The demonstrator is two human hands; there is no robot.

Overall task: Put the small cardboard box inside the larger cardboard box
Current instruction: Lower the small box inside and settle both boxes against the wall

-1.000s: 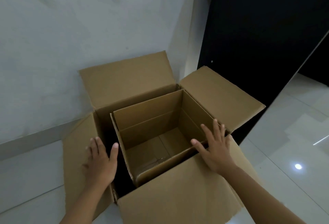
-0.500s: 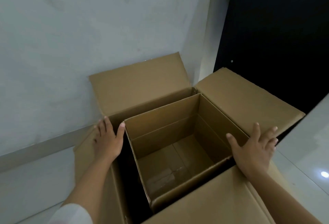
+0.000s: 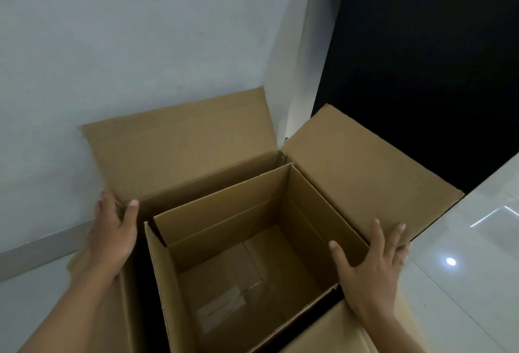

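Single head view, looking steeply down, close over open boxes (image 3: 238,240) by wall corner.

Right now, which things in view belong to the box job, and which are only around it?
Belong to the job:
small cardboard box
larger cardboard box
left hand
right hand

Only around:
white wall
glossy tiled floor
dark doorway

Two bare forearms visible, lower left and lower right of frame. Left hand (image 3: 112,236) and right hand (image 3: 370,271) ungloved; no rings or watch seen.
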